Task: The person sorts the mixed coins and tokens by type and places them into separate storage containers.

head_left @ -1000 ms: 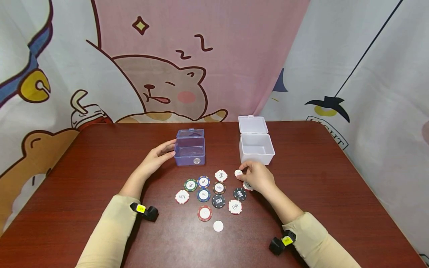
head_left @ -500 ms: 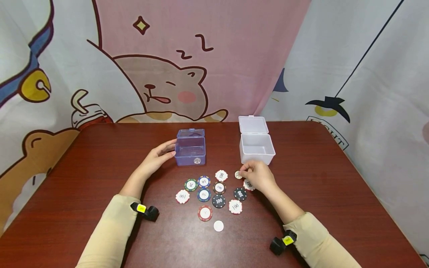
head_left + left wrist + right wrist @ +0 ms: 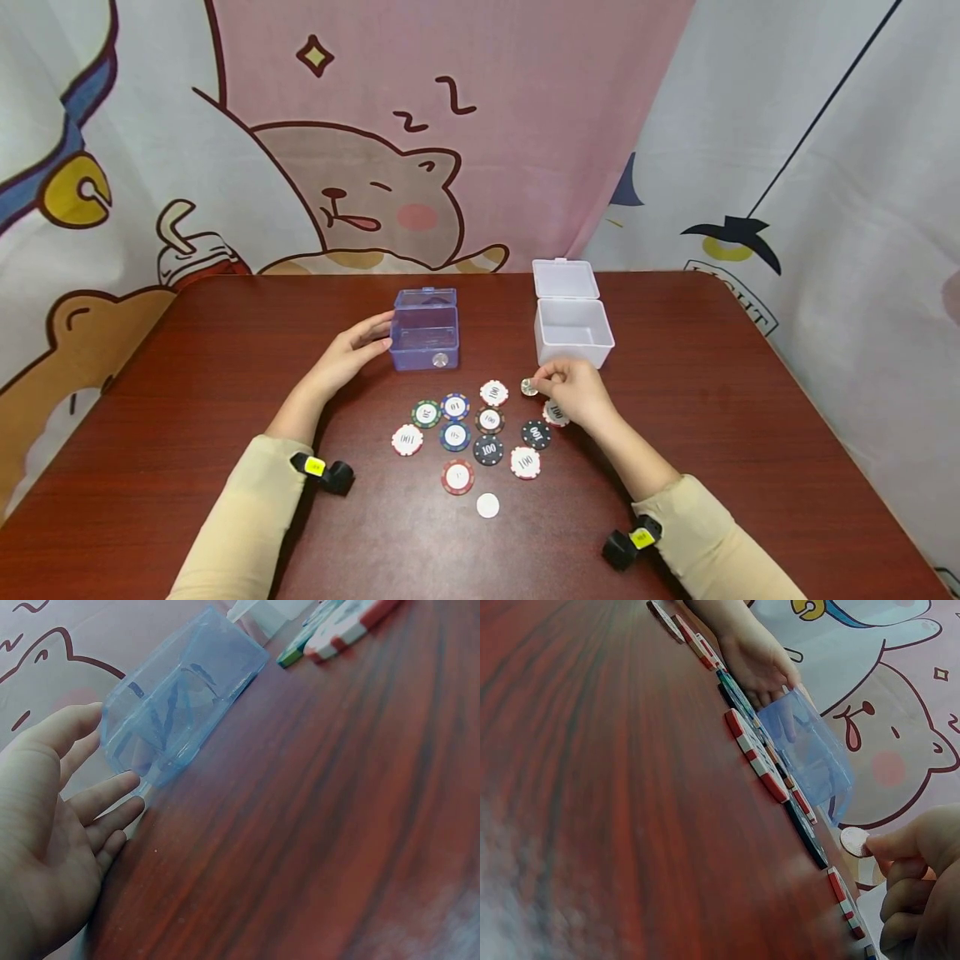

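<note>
My right hand pinches a small silver coin by its edge, just in front of the white box. In the right wrist view the coin stands out beyond the fingertips. My left hand touches the left side of a clear blue plastic box, its fingers fairly straight in the left wrist view. That box has its lid raised, and a round silver coin shows at its front right. Several poker chips lie spread between the hands, among them a black chip and a red-edged chip.
A white plastic box with its lid tipped back stands behind my right hand. Nearer me on the brown table lies a plain white disc. A patterned curtain hangs behind the table.
The coin in my right fingers has turned from a plain pale face to a shiny patterned one and shifted slightly left. My left hand and the boxes stay put.
</note>
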A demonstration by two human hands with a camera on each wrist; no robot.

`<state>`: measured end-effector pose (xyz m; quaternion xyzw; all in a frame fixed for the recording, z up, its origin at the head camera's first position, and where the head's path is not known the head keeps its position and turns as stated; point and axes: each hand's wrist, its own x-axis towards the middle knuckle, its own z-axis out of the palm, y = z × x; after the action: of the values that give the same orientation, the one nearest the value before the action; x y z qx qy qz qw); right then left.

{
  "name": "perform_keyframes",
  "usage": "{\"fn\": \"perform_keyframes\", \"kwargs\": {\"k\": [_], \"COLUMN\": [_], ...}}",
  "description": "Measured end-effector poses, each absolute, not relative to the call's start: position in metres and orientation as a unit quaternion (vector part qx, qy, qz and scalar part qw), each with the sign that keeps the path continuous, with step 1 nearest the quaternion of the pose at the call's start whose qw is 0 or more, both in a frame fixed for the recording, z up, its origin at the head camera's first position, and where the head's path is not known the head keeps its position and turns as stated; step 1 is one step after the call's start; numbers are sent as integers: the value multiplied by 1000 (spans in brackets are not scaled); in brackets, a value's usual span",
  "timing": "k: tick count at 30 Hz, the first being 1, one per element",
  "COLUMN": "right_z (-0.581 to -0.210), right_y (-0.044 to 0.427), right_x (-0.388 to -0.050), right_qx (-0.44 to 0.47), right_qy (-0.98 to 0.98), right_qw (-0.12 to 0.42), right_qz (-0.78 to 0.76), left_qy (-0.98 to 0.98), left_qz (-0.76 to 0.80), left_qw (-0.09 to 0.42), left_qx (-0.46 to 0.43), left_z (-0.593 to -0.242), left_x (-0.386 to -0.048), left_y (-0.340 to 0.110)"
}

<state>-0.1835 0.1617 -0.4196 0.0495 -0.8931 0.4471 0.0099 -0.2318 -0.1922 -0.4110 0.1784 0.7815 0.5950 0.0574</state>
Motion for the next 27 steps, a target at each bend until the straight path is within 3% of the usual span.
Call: {"fn": "perform_keyframes", "kwargs": {"k": [27], "right_z": [-418], "right_y": [137], "right_x": [-198], "right_qx": [32], "right_qy": [-854], "right_qw": [22], "right_qz": [519], "left_qy": [785], "left_qz": [590], "left_qw": [58], "left_qx": [177], "left_z": [-411], "left_x": [-233], "left_y": [-192]}}
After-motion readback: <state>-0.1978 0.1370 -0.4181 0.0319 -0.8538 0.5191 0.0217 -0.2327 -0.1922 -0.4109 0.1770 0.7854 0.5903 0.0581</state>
